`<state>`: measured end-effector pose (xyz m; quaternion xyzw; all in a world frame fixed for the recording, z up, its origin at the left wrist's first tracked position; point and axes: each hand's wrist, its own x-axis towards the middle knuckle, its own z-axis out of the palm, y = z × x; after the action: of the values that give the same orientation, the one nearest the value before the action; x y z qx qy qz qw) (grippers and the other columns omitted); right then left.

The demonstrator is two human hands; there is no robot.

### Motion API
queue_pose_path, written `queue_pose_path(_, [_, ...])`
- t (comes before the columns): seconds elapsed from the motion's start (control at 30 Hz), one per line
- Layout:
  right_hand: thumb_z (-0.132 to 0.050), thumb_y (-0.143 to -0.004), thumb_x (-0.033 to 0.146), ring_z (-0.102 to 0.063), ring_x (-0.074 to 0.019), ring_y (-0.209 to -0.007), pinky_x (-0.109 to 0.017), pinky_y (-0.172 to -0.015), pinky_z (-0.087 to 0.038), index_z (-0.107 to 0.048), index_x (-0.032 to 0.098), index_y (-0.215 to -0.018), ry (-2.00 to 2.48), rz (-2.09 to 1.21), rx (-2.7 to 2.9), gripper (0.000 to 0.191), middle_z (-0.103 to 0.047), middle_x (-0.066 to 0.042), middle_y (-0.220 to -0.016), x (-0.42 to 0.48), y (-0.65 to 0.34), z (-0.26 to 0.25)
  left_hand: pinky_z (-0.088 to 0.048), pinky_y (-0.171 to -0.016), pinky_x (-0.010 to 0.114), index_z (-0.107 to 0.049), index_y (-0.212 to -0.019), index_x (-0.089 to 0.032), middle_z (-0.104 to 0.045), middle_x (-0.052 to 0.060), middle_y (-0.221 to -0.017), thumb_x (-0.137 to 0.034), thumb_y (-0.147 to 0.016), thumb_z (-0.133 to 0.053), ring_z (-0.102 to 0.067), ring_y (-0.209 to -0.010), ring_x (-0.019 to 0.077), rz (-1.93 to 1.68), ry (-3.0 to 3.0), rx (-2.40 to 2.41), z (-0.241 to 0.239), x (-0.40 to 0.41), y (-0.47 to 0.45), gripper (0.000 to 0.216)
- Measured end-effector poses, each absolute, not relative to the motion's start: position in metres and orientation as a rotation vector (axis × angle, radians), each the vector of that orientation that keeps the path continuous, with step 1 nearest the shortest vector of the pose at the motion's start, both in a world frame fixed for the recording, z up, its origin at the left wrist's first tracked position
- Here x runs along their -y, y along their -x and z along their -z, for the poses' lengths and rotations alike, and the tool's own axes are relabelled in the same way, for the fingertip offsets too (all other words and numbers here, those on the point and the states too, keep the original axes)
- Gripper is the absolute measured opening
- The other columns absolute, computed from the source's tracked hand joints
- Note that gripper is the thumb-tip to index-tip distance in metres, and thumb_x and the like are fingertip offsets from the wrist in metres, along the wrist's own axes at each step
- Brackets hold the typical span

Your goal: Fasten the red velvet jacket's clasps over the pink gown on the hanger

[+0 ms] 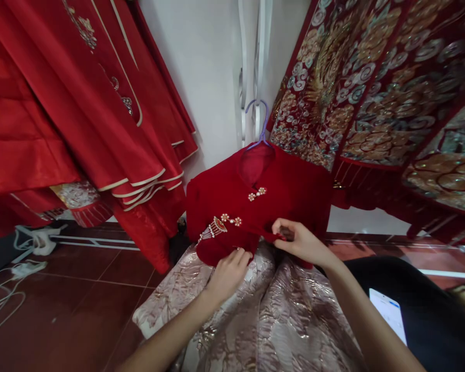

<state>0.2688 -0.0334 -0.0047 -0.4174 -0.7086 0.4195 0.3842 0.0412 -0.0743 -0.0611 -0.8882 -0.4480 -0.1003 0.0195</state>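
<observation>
A dark red velvet jacket hangs in front of me on a purple hanger. Pearl and gold flower fastenings sit below its collar, and a fan-shaped beaded tassel brooch lies on its front at the left. My left hand rests at the jacket's lower edge with its fingers closed together on the cloth. My right hand pinches a piece of the jacket's red edge between thumb and fingers, pulling it out to the right. Shiny patterned brocade fabric spreads beneath both hands.
Red satin garments with pale piping hang at the left. Heavily embroidered, sequinned garments hang at the right. A lit phone lies on black cloth at lower right. White cables and a power strip lie on the tiled floor at left.
</observation>
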Motion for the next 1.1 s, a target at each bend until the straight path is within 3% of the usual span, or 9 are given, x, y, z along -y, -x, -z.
queue_pose_path(0.2, [-0.059,-0.071,0.016,-0.043,-0.0090,-0.064,-0.021,-0.059,-0.036,-0.047,0.021,-0.080,0.944,-1.089,1.723,0.016,-0.046,0.004,-0.073,0.047,-0.243,-0.001,-0.048,-0.096,0.036,-0.047,-0.124,-0.011,-0.059,0.014,-0.120,-0.004,-0.086,-0.037,-0.057,-0.112,0.0235,0.162,2.782,1.323,0.083,0.083,-0.058,0.040])
queue_pose_path(0.43, [-0.053,-0.071,0.015,-0.049,-0.0111,-0.062,-0.023,-0.061,-0.040,-0.047,0.021,-0.081,1.077,-0.863,1.854,0.013,-0.050,0.004,-0.069,0.027,-0.208,0.066,-0.042,-0.103,0.040,-0.050,-0.124,-0.010,-0.056,0.016,-0.119,-0.005,-0.083,-0.039,-0.051,-0.116,0.0252,0.308,2.851,1.459,0.084,0.085,-0.059,0.043])
queue_pose_path(0.67, [-0.050,-0.073,0.018,-0.055,-0.0137,-0.068,-0.025,-0.064,-0.044,-0.047,0.022,-0.083,1.162,-0.784,1.805,0.011,-0.054,0.003,-0.072,0.014,-0.222,0.086,-0.049,-0.089,0.038,-0.059,-0.098,-0.017,-0.061,0.008,-0.099,-0.016,-0.085,-0.047,-0.059,-0.095,0.0207,0.753,2.858,1.859,0.061,0.069,-0.046,0.018])
queue_pose_path(0.87, [-0.056,-0.075,0.022,-0.057,-0.0124,-0.070,-0.023,-0.063,-0.047,-0.049,0.021,-0.084,1.120,-0.927,1.803,0.012,-0.056,0.002,-0.074,0.014,-0.227,0.083,-0.050,-0.091,0.034,-0.057,-0.105,-0.017,-0.063,0.007,-0.102,-0.010,-0.083,-0.046,-0.062,-0.096,0.0171,1.051,2.809,1.880,0.060,0.047,-0.028,0.025])
queue_pose_path(1.1, [-0.066,-0.076,0.029,-0.061,-0.0124,-0.082,-0.027,-0.078,-0.052,-0.059,0.017,-0.102,0.991,-1.208,1.840,0.030,-0.063,-0.002,-0.088,0.016,-0.237,0.076,-0.049,-0.091,0.032,-0.054,-0.117,-0.019,-0.057,0.008,-0.108,-0.013,-0.091,-0.038,-0.059,-0.097,0.0169,0.976,2.777,1.759,0.070,0.048,-0.029,0.032])
